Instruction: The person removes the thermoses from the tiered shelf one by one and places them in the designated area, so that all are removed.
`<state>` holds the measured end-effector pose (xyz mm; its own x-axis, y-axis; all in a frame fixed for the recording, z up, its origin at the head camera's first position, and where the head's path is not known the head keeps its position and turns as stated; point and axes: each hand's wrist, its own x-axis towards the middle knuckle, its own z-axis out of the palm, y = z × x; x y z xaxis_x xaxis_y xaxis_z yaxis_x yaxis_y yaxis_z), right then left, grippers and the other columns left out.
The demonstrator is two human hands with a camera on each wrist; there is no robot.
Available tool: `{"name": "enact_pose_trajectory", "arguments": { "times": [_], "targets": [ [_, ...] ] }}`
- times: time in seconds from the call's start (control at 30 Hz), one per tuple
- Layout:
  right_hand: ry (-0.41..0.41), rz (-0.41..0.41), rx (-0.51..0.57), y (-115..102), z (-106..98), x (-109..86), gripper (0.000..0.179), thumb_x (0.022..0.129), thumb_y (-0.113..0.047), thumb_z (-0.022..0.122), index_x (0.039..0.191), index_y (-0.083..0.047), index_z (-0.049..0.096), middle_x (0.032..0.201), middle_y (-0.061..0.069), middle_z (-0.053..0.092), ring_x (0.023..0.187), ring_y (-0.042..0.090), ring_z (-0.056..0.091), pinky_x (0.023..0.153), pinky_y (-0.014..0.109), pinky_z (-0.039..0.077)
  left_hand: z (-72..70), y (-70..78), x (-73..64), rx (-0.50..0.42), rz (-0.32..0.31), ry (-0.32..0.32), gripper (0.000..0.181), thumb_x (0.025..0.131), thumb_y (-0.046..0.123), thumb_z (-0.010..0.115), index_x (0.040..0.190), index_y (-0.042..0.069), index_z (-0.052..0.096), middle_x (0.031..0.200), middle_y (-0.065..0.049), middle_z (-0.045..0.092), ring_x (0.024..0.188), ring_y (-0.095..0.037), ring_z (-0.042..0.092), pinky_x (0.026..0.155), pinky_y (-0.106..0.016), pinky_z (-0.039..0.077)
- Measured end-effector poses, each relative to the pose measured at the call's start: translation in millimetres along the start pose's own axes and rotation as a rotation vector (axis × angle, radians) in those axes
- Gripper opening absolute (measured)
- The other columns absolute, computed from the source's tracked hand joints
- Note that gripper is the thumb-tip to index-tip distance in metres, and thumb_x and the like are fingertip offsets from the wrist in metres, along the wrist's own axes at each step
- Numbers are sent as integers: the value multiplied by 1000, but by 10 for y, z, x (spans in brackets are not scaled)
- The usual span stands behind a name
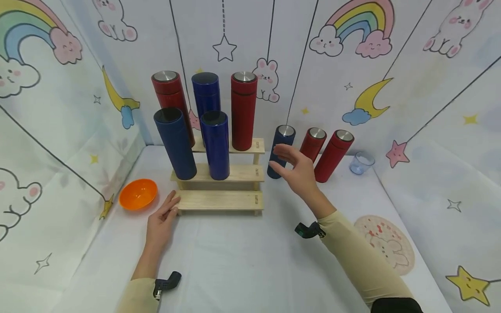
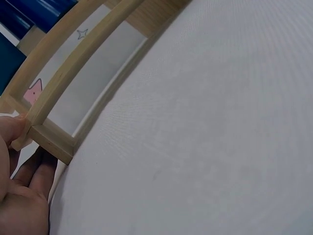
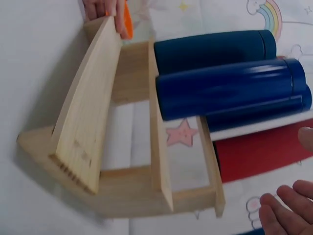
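My left hand (image 1: 161,221) grips the left end of a three-step wooden rack (image 1: 219,200), with the thumb and fingers around the lowest step's end (image 2: 51,142). On the top step stand a red thermos (image 1: 172,94), a blue thermos (image 1: 206,93) and another red thermos (image 1: 243,113). The middle step bears a dark blue thermos (image 1: 175,143) and a brighter blue thermos (image 1: 216,145). My right hand (image 1: 299,174), fingers apart and slightly bent, is raised beside a navy thermos (image 1: 282,138) on the table, partly overlapping it in the head view. Nothing is in that hand's grasp.
Two red thermoses, one nearer the navy one (image 1: 313,142) and one further right (image 1: 334,156), stand right of the rack. A small clear cup (image 1: 362,163) sits beyond them. An orange bowl (image 1: 138,194) lies left; a round printed mat (image 1: 385,243) lies right. Printed cloth walls surround the table.
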<state>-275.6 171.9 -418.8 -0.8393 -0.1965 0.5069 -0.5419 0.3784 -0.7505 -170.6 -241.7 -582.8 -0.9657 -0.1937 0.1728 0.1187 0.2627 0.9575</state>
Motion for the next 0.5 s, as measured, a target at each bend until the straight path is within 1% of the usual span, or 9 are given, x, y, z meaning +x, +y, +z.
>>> {"name": "enact_pose_trajectory", "arguments": {
  "times": [0.1,0.2,0.27,0.33,0.4,0.5],
  "targets": [
    [-53,3,-5,-79,103,60,49,100,-21,83,144,-9,67,140,6,71,129,19,68,112,40,53,6,0,-2,-30,14,5,37,112,10,61,149,8,67,167,-1,48,156,-17,40,109,-9,40],
    [-86,0,-4,-135,202,114,50,99,-22,83,144,-10,67,140,7,72,128,18,68,110,37,54,17,-19,10,-41,15,-3,37,112,10,61,149,7,67,167,-2,48,157,-17,39,109,-9,40],
    [-101,-7,10,-162,275,153,51,98,-21,84,145,-8,67,139,8,72,128,18,68,110,37,54,25,-18,20,-29,13,-6,37,113,12,61,149,9,67,167,0,48,157,-16,39,109,-9,40],
    [-118,-11,30,-183,356,190,53,98,-23,84,146,-8,66,139,8,72,128,17,68,110,36,54,28,-10,26,1,3,-3,38,114,15,60,151,13,67,167,5,47,156,-12,38,110,-9,39],
    [-139,-8,51,-198,438,218,55,99,-25,84,147,-8,65,139,8,72,128,17,67,110,35,54,20,2,23,22,-5,1,38,114,17,59,152,14,66,167,7,47,156,-11,38,110,-9,39],
    [-165,-12,88,-211,546,242,56,99,-26,83,148,-7,64,140,9,71,129,18,67,110,36,54,7,20,8,30,-23,7,38,114,18,59,152,15,66,167,9,47,156,-10,38,109,-8,39]
  ]
}}
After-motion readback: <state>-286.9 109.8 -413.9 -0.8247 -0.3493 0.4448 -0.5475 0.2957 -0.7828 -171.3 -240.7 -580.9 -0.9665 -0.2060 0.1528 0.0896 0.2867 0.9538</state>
